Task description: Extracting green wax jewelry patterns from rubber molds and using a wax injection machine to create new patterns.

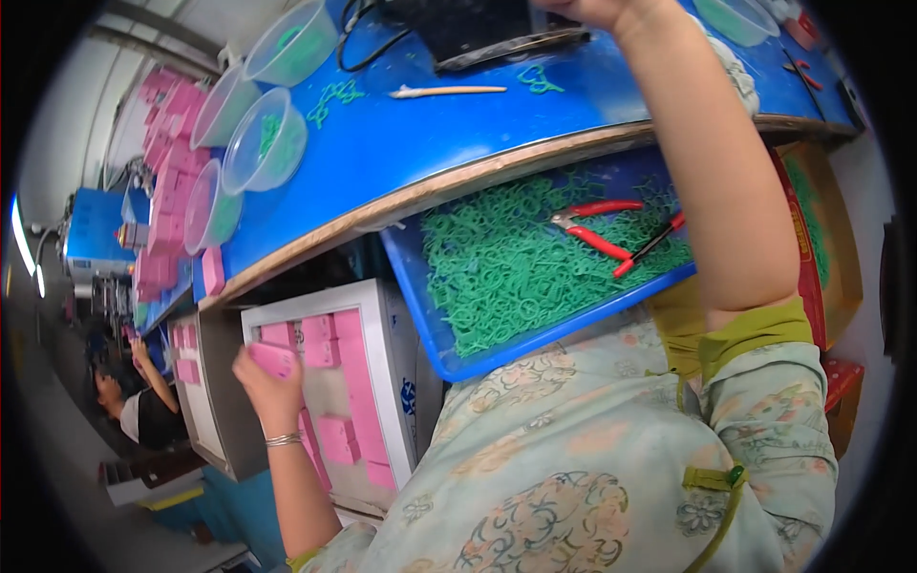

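My left hand point(268, 389) is closed on a pink rectangular block point(274, 358) over a white box point(392, 334) holding more pink blocks point(336, 439). My right hand point(597, 11) is raised to the top edge beside a black device point(473, 29) on the blue bench; its fingers are mostly cut off by the picture edge. Below my right forearm a blue tray point(411, 286) under the bench edge holds many small green plastic pieces point(497, 277) and red-handled cutters point(597, 239).
Clear tubs point(263, 143) with green pieces, stacks of pink blocks point(167, 210), a pale stick point(449, 90) and green scraps lie on the bench point(382, 143). A cardboard box point(826, 296) stands at the right. A co-worker point(138, 401) is at far left.
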A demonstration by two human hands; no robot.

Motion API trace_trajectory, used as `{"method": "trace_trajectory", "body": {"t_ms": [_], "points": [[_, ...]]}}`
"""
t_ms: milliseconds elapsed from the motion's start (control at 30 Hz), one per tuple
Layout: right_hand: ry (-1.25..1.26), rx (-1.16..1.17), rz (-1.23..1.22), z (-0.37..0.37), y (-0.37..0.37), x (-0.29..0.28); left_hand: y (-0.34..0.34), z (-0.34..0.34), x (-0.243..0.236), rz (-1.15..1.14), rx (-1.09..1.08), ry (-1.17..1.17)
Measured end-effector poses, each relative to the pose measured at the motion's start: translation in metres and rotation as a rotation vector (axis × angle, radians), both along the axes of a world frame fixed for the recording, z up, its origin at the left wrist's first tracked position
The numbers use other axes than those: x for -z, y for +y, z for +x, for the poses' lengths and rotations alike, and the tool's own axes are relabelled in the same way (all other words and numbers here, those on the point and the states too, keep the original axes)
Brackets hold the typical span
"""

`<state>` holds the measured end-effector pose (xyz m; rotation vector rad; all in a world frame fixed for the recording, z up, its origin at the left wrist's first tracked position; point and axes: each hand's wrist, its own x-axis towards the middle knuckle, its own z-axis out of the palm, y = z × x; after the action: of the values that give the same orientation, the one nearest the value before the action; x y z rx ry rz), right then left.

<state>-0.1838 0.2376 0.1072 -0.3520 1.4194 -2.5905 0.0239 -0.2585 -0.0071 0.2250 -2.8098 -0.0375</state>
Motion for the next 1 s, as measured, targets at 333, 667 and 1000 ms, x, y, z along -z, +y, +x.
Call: {"method": "trace_trajectory", "body": {"t_ms": [333,667,1000], "points": [[-0.012,0.077,0.05,0.015,-0.004,-0.003,-0.026,0.044,0.079,0.644,-0.385,-0.295],[0.011,0.167,0.031,0.013,-0.012,-0.003,-0.042,0.091,0.059,0.406,-0.247,-0.632],[-0.099,-0.34,0.404,0.139,-0.107,0.068,0.123,0.0,-0.031,1.511,-0.005,-0.242]]}}
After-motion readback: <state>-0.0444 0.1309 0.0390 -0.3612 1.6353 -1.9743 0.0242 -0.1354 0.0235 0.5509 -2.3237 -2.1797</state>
